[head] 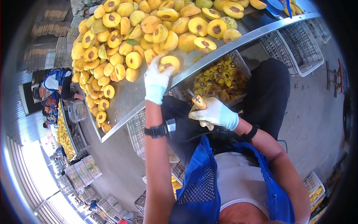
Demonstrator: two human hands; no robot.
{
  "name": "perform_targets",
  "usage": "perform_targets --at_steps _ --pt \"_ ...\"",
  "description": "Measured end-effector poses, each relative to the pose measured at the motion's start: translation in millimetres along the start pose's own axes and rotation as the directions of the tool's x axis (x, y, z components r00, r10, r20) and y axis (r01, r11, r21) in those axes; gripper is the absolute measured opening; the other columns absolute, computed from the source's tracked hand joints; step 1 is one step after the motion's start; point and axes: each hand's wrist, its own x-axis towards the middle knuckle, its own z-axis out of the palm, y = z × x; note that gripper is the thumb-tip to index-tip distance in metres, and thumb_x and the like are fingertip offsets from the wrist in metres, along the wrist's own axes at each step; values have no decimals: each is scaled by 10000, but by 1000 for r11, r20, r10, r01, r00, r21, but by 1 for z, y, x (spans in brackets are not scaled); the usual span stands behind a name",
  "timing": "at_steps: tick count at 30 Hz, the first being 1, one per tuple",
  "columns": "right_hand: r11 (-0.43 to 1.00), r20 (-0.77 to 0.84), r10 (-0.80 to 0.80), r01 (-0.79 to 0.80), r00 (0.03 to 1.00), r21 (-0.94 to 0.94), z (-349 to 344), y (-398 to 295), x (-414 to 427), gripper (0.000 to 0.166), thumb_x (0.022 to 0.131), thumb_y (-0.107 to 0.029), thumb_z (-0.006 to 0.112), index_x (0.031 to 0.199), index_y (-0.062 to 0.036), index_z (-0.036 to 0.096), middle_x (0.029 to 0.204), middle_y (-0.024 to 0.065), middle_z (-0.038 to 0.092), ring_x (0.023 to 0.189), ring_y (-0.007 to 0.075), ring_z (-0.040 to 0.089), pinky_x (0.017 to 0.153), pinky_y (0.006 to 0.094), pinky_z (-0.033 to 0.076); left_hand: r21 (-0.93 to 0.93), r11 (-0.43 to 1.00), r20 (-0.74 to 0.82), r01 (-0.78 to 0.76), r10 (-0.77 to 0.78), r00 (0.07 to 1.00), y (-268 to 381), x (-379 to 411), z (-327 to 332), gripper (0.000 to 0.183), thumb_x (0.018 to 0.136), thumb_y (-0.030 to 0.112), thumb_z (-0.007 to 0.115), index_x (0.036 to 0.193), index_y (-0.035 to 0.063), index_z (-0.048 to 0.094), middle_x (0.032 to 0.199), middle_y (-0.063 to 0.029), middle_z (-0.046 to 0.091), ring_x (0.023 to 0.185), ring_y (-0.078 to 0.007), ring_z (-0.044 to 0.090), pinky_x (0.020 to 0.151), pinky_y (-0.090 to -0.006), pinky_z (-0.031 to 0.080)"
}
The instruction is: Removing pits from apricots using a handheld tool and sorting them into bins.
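My left hand [159, 78], in a white knit glove, grips the edge of a yellow peach half [169, 62] at the near rim of a metal-topped table [125, 98]. The cut face is turned up and shows a brown pit hollow. Lower and to the right, my right hand [214, 113], gloved too, is closed around the wooden handle of a small pitting tool [199, 102]. Its thin metal shank points up and left, away from the fruit. Beyond my left hand spreads a heap of halved peaches [151, 25], several with brown centres showing.
Below the table edge, between my knees, sits a crate of pit pieces and fruit scraps [221, 78]. White plastic crates [296, 50] stand at the right. A blue object [275, 7] lies at the table's far right. People [56, 84] work at another peach-covered table [64, 131] on the left.
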Motion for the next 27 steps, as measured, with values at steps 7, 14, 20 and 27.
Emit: perform_targets --at_steps 7,14,20,27 --pt "998 -120 -66 66 991 -5 5 -5 -1 222 893 -257 694 933 -40 665 638 45 640 429 92 548 423 253 448 -481 876 -181 -1 -99 978 54 -60 -2 552 854 -12 710 1371 -58 520 1288 -161 626 1132 -205 638 1004 -326 517" --pt "985 -268 -170 166 948 -36 10 0 -3 234 923 -252 667 958 -21 645 628 53 645 436 117 568 430 268 456 -494 867 -162 65 -165 973 75 -102 28 571 878 -27 653 1419 -61 475 1339 -152 598 1180 -200 609 1034 -316 492" --pt "987 -220 -151 135 964 -86 9 6 -1 221 926 -234 641 949 -14 641 627 76 657 446 150 603 436 295 486 -561 827 -147 40 -147 978 90 -112 34 610 914 -34 622 1495 -47 434 1445 -152 534 1236 -205 580 1054 -314 477" --pt "999 -49 -51 52 997 9 1 3 -5 191 897 -215 670 901 -25 655 611 59 606 438 132 575 375 281 462 -490 871 -149 8 -93 984 84 -119 29 565 873 -27 636 1421 -47 499 1413 -136 559 1204 -201 596 1063 -329 474"
